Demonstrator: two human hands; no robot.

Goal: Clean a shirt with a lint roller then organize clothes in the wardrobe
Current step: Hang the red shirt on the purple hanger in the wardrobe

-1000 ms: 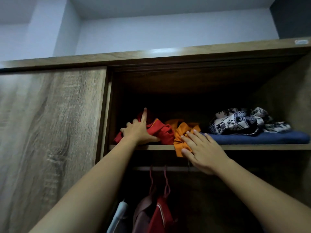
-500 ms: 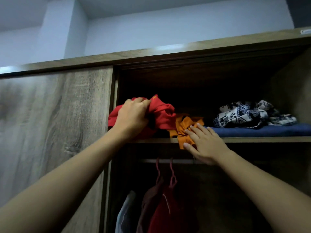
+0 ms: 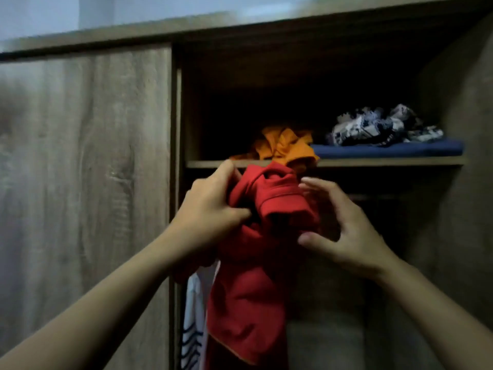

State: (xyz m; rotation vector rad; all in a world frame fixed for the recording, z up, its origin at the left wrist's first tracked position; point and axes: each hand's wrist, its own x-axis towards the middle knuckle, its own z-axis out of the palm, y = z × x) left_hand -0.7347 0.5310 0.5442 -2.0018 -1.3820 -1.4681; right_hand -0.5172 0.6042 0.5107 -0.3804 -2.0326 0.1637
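Note:
A crumpled red shirt (image 3: pixel 266 236) hangs in front of the open wardrobe, just below the upper shelf (image 3: pixel 373 162). My left hand (image 3: pixel 210 209) grips its upper left part, fingers curled into the cloth. On the shirt's right side, my right hand (image 3: pixel 338 225) has its fingers spread, the thumb and fingertips touching the red fabric. An orange garment (image 3: pixel 285 145) lies bunched on the shelf right above the shirt. No lint roller is in view.
A folded blue garment (image 3: pixel 386 150) with a black-and-white patterned cloth (image 3: pixel 381 128) on top lies on the shelf's right. A shut wooden door (image 3: pixel 85 182) fills the left. Below the shelf hangs a white striped garment (image 3: pixel 192 316).
My left hand has pulled the red shirt off the shelf and down in front of the wardrobe. My right hand left the orange garment and came to the shirt. The view has tilted down.

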